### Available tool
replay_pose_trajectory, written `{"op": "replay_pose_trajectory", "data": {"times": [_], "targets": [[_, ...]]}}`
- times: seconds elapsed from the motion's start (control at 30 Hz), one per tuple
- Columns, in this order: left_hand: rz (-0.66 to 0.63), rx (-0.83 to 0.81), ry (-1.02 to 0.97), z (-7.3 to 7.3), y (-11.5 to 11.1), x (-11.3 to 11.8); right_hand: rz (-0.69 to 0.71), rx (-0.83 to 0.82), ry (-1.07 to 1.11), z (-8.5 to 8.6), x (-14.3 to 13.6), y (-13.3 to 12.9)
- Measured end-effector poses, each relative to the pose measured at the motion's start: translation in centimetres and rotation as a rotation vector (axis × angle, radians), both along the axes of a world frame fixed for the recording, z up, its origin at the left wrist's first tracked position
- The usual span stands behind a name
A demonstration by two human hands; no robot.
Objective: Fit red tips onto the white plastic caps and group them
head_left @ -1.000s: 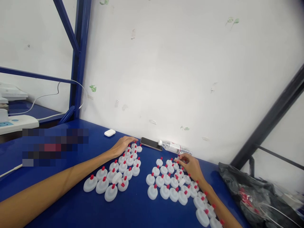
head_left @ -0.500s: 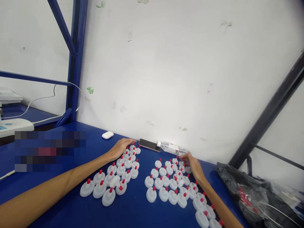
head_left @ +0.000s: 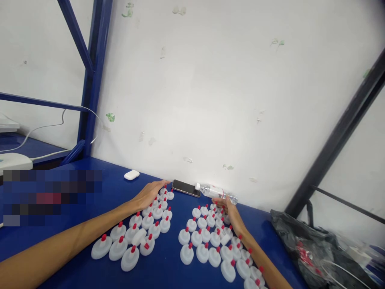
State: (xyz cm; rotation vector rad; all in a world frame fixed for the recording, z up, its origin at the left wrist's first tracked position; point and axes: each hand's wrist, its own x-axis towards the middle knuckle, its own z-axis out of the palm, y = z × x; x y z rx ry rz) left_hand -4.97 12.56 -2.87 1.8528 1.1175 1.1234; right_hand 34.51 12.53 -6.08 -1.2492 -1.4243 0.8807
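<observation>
Several white oval bottles with red tips stand on the blue table (head_left: 162,273) in two groups. My left hand (head_left: 150,194) lies with fingers stretched out along the outer far edge of the left group (head_left: 147,221), holding nothing. At the far right edge of the right group (head_left: 202,253), my right hand (head_left: 230,208) rests beside the bottles, fingers extended and thumb raised apart, partly covering some bottles. A small white piece (head_left: 138,237) lies among the left bottles.
By the wall, a black phone (head_left: 185,188) and a clear water bottle (head_left: 215,192) lie between the hands. A white case (head_left: 131,175) is at the back left. A dark plastic bag (head_left: 294,237) holding red pieces sits at the right.
My right hand has moved left and inward against the right group, and its bottles sit closer together. The camera view has shifted slightly.
</observation>
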Motion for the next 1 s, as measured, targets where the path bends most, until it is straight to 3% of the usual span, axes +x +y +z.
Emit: {"op": "replay_pose_trajectory", "data": {"times": [0.3,0.6,1.0], "targets": [[0.055,-0.049,0.006,0.0,-0.4,0.6,-0.005,0.004,0.062,0.4,-2.7,-0.5],[-0.015,-0.104,-0.127,-1.6,-0.1,2.7,-0.037,0.049,0.162,1.0,-5.0,-1.4],[-0.090,-0.105,-0.253,-1.6,-0.1,2.7,-0.102,0.104,0.280,-0.1,-5.0,-1.2]]}}
